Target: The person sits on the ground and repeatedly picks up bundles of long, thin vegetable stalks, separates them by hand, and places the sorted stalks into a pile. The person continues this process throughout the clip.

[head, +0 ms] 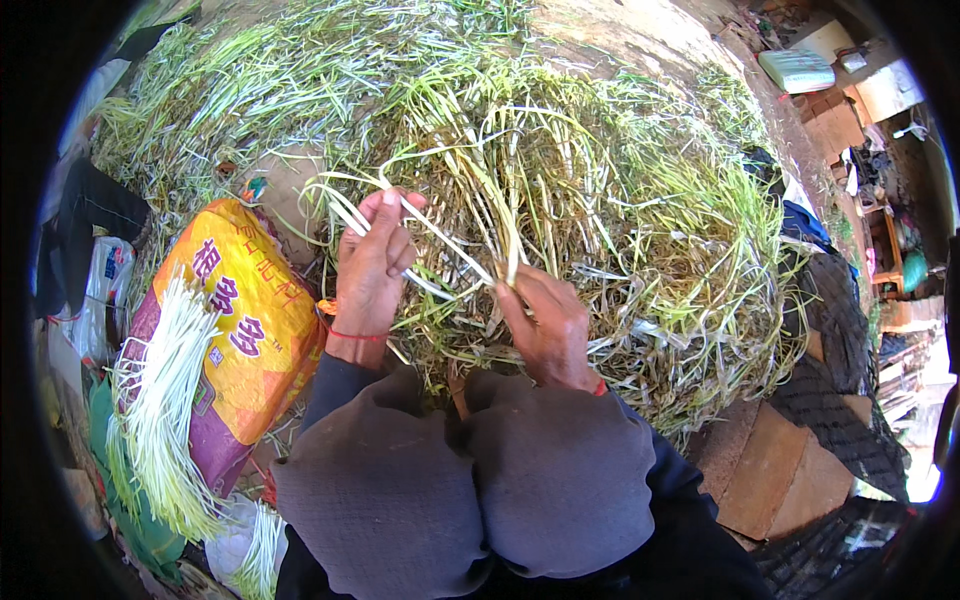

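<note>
My left hand (375,251) pinches a few long white-and-green stalks (341,206) between thumb and fingers. One pale stalk (450,241) runs from there across to my right hand (547,322), whose thumb and fingers are closed on stalk ends above my knees. Under and beyond both hands lies a wide heap of tangled green and yellowing stalks (675,292) with brown, withered strands in it. To the left, a neat bundle of cleaned white stalks (169,375) rests on a printed yellow and purple sack (247,300).
A smaller white bundle (259,555) lies on plastic at lower left. More green stalks (262,82) spread across the ground ahead. Flattened cardboard (780,472) and black netting (840,337) lie at right. A person's dark-clothed leg (97,199) shows at the left edge.
</note>
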